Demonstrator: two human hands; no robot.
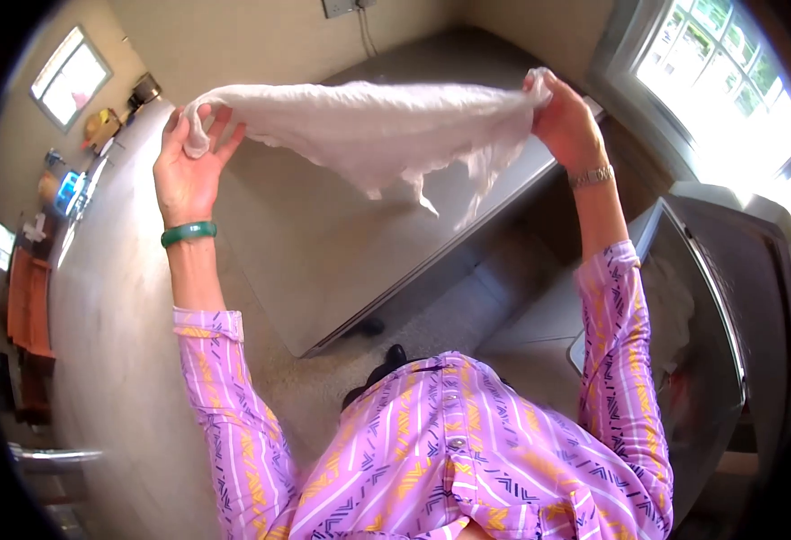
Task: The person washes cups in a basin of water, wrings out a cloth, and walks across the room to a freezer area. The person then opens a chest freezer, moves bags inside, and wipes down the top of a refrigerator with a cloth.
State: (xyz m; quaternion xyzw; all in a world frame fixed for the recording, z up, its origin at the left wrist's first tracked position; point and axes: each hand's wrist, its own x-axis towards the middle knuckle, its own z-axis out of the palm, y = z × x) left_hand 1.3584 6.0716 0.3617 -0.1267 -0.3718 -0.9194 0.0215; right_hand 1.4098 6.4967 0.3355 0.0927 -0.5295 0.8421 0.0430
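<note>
A thin white cloth [368,121] with ragged lower edges is stretched in the air between both hands. My left hand [190,171] holds its left end, with the cloth looped between thumb and fingers; a green bangle circles that wrist. At the upper right, my right hand [566,121] is closed on the other end, and a metal band is on its wrist. The cloth hangs above a pale flat-topped surface [314,243], not touching it as far as I can see. Loose strips dangle from its lower right part.
An open-topped machine or bin [719,297] with light fabric inside stands at the right. A bright window [728,72] is at the upper right. Orange-brown furniture [31,301] and a small window [70,78] are far left. A wall socket [341,7] is at the top.
</note>
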